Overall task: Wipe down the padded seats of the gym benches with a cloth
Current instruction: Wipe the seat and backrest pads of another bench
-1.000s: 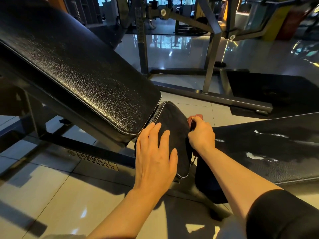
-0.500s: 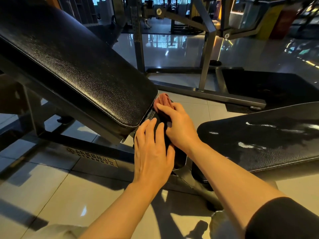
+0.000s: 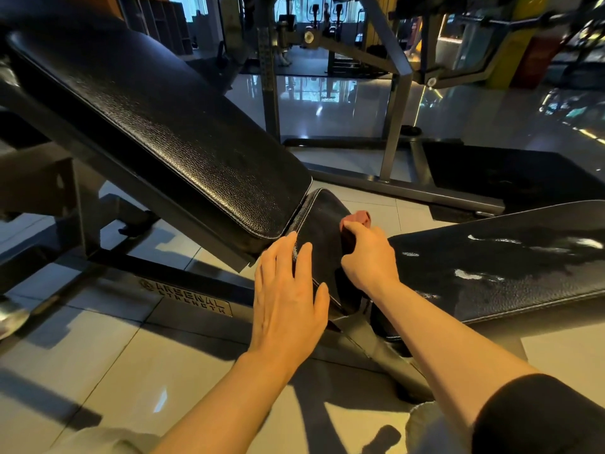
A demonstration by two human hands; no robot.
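Fingers (image 3: 355, 232) curl round cloth (image 3: 357, 217) on seat pad (image 3: 322, 224).

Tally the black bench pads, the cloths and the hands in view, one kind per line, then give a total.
Black bench pads: 3, the inclined back pad, the small seat pad, the flat pad at right
Cloths: 1, the reddish cloth
Hands: 2, the left hand and the right hand
Total: 6
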